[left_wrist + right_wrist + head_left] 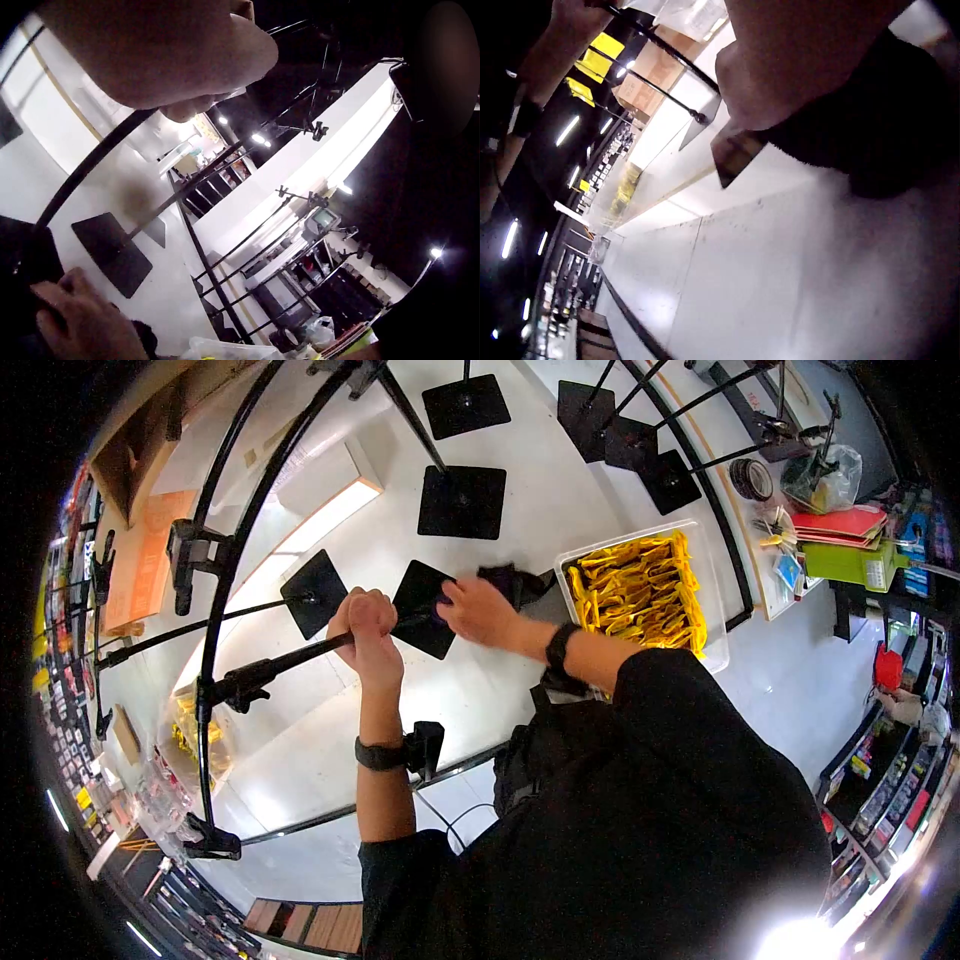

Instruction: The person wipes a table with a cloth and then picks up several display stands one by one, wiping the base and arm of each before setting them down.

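My left hand [368, 628] grips the black pole [318, 649] of a stand, its fingers wrapped round the tube just left of a square black base plate [420, 585]. The pole slants down to the left, away from the fist. Over the right side of that plate, my right hand [485, 612] has its fingers curled on a dark cloth [515, 584], part of which bunches out behind the hand. In the right wrist view the fuzzy black cloth [840, 127] hangs below the hand and a corner of the plate [735, 156] shows under the fingers.
Several more stands with square black bases, such as one base [462, 502], stand on the white table [560, 490]. A clear bin [715, 630] of yellow packets is at the right. Black poles with clamps [212, 838] cross the left side. Folders [840, 525] lie at the far right.
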Available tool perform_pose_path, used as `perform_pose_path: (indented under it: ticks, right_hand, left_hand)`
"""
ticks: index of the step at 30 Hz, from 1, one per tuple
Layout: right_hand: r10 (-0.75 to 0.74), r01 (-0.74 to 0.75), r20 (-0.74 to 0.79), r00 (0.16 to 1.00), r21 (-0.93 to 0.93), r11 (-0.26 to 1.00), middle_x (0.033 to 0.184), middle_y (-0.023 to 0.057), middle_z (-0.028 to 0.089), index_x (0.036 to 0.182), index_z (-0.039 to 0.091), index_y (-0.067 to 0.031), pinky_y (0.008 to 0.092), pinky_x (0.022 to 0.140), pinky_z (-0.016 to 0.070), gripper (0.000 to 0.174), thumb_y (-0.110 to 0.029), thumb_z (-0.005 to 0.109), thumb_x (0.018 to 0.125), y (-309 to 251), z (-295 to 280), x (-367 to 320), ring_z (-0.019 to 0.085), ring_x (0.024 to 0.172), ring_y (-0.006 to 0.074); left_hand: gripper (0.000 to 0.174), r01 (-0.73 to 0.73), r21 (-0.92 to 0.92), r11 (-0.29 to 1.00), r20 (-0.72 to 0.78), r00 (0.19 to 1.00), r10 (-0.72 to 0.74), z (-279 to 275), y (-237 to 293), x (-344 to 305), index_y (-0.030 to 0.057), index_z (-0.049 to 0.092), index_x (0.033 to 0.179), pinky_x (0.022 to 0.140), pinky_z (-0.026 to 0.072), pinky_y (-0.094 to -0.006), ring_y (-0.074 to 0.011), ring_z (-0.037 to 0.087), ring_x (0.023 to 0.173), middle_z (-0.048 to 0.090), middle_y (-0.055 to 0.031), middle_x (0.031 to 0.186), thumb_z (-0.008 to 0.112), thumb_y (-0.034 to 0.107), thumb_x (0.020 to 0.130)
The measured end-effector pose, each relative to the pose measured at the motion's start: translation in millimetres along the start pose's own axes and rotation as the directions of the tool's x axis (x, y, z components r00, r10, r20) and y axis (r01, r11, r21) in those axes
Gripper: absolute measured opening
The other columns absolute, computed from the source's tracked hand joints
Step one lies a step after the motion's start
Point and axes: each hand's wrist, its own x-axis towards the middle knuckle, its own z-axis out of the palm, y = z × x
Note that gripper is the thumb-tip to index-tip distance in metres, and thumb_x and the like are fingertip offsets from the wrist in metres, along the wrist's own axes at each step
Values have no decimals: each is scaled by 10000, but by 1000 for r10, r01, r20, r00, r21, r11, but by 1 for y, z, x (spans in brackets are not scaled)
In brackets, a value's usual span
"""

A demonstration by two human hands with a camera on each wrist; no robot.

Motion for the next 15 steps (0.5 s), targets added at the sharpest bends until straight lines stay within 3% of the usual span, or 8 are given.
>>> perform_pose_path:
  ticks: [1,3,4,5,7,9,10,15]
  right_hand:
    - [-8,8,21,1000,0,1000,867,84,527,755,590,-83,340,665,454,66,-123,579,704,-9,1,-9,528,795,215]
    - [-28,22,-88,996,-69,997,865,73,529,772,583,-64,326,600,437,81,-110,572,707,-28,5,-5,512,751,195]
    - [-77,63,-144,987,-98,993,812,54,487,871,607,-50,286,565,385,204,-163,573,705,-30,20,1,478,733,176]
    - [-73,59,-145,987,-99,993,812,54,487,871,607,-50,286,565,385,204,-163,573,705,-38,25,8,478,733,176]
    - [-6,-5,-57,998,-197,980,841,105,510,797,600,0,322,530,387,161,-134,560,718,-57,31,22,496,761,214]
    - [19,-32,-43,999,-332,943,828,115,500,812,605,20,324,567,397,205,-159,550,730,-71,38,38,489,762,232]
    - [55,-41,46,997,-267,963,817,106,500,830,617,14,333,575,397,224,-178,551,736,-77,51,50,487,753,240]
    - [159,-183,-93,983,-404,896,809,102,501,829,621,11,336,572,394,228,-183,547,735,-83,97,102,489,747,238]
  left_hand:
    - [365,-3,-1,1000,3,1000,3,1,2,0,107,291,620,434,157,-248,-61,203,477,233,36,547,495,184,912]
    - [361,42,-35,999,-24,999,-42,4,6,-1,108,294,622,433,160,-245,-61,203,476,237,32,548,495,186,911]
    - [361,42,-37,998,-21,999,-43,5,6,-1,108,294,622,433,160,-245,-61,203,476,237,32,548,495,186,911]
    - [364,30,-22,999,-20,999,-30,5,6,-1,108,291,622,432,160,-244,-61,205,476,238,32,548,494,197,912]
    - [368,19,-5,1000,-14,1000,-19,4,7,-3,109,289,623,431,161,-244,-61,206,475,238,32,548,493,208,913]
    - [379,30,35,999,-30,999,-29,3,4,-1,116,271,620,438,164,-244,-62,210,475,243,34,557,489,221,912]
    - [379,28,30,999,-31,999,-27,4,4,0,116,271,620,438,164,-244,-62,210,475,243,34,557,489,221,912]
    - [354,36,-19,999,-4,999,-36,9,9,0,107,308,635,444,154,-246,-64,222,477,234,37,549,492,225,913]
